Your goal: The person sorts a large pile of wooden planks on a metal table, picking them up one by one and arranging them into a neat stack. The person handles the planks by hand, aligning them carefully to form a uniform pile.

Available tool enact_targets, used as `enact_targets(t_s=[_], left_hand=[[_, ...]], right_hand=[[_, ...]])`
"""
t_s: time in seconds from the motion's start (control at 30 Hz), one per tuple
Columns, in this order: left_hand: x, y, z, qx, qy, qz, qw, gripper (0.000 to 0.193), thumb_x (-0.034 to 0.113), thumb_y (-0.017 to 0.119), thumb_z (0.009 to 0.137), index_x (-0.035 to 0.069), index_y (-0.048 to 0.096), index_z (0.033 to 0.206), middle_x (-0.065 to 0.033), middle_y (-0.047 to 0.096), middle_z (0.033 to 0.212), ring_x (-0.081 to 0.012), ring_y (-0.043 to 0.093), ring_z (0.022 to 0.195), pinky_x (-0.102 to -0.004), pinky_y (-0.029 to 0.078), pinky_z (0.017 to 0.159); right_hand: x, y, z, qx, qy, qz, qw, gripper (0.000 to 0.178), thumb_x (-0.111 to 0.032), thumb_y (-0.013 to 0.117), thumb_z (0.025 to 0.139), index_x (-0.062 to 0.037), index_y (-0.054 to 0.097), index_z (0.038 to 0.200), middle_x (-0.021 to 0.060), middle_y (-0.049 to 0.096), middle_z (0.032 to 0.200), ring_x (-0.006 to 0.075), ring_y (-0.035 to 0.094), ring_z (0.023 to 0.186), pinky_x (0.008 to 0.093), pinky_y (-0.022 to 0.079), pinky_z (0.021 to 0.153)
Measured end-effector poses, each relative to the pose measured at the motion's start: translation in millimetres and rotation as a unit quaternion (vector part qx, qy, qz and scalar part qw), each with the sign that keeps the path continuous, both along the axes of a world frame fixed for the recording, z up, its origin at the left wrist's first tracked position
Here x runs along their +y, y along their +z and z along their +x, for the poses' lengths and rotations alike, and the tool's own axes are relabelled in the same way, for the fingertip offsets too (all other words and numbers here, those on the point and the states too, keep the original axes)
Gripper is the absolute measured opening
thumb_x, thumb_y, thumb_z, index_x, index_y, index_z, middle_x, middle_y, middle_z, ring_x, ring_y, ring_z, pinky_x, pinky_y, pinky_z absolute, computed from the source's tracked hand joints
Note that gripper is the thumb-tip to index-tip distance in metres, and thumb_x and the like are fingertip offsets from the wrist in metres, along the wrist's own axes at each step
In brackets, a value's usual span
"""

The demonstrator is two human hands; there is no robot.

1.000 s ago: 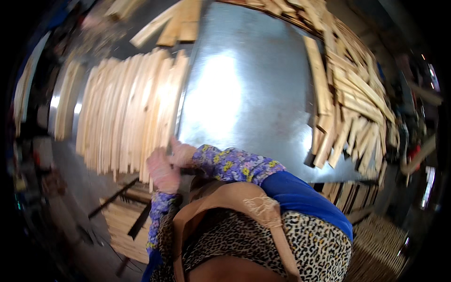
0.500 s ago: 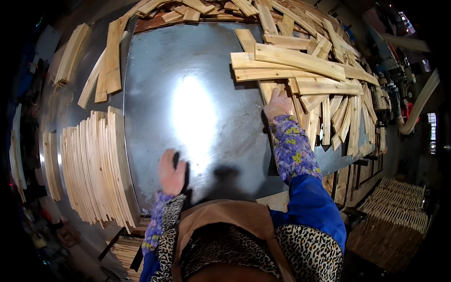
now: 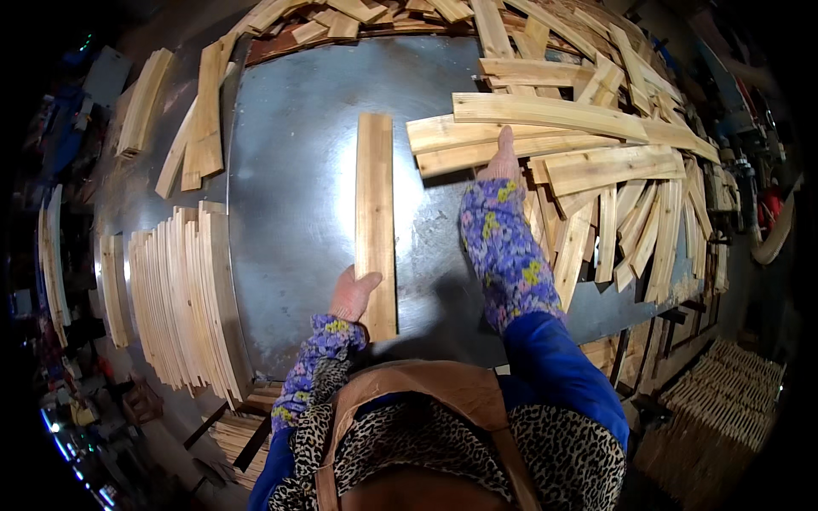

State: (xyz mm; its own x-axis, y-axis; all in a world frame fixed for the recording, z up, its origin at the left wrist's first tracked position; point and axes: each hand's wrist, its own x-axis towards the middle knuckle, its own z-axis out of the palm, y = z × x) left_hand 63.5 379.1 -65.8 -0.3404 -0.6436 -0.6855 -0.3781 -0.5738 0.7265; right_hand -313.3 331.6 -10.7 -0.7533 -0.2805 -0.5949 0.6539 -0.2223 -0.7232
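A wooden board lies lengthwise in front of me over the grey metal table. My left hand grips its near end from the left side, thumb across the top. At the pile on the right, my right hand is at the near edge of two boards jutting out to the left. One digit lies on top of the nearer jutting board; the other fingers are hidden, apparently under it. Another long board rests across the pile just beyond that hand.
Boards lie crisscrossed in the pile at right. Thin boards stand in a neat row on the left, with loose boards behind them. Scrap pieces line the far edge. A stack of slats stands at lower right.
My left hand, bare before, now holds a board upon the table. The right hand has moved slightly farther away, onto the jutting boards, whose ends have shifted a little left and nearer.
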Motion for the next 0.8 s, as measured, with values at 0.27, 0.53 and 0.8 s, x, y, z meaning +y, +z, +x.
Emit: enact_targets(t_s=[0.27, 0.53, 0.8], left_hand=[[42.3, 14.4, 226.7, -0.455, -0.022, -0.469, 0.757, 0.044, 0.038, 0.075, 0.099, 0.000, 0.072, 0.121, -0.0248, 0.073, 0.108, -0.0442, 0.071, 0.103, -0.0570, 0.057, 0.092], [-24.2, 56.9, 262.5, -0.275, -0.005, -0.432, 0.859, 0.058, 0.027, 0.074, 0.097, 0.001, 0.061, 0.147, -0.0263, 0.070, 0.127, -0.0439, 0.068, 0.118, -0.0519, 0.055, 0.103], [-86.3, 17.7, 204.5, -0.360, -0.155, -0.503, 0.770, 0.054, 0.033, 0.074, 0.100, 0.008, 0.063, 0.147, -0.0244, 0.076, 0.121, -0.0408, 0.072, 0.117, -0.0528, 0.056, 0.104]], right_hand=[[71.3, -49.7, 43.6, 0.174, 0.126, 0.087, 0.973, 0.060, -0.031, 0.075, 0.105, 0.0074, 0.062, 0.149, 0.0179, 0.073, 0.139, 0.0280, 0.071, 0.123, 0.0398, 0.055, 0.108], [213.3, -67.3, 201.1, 0.076, 0.583, 0.092, 0.803, 0.053, -0.022, 0.086, 0.096, 0.0036, 0.072, 0.140, 0.0136, 0.079, 0.128, 0.0222, 0.073, 0.117, 0.0376, 0.058, 0.105], [196.2, -48.4, 269.2, 0.110, 0.658, 0.104, 0.738, 0.054, -0.021, 0.087, 0.093, 0.0040, 0.072, 0.139, 0.0121, 0.080, 0.124, 0.0216, 0.074, 0.113, 0.0373, 0.059, 0.104]])
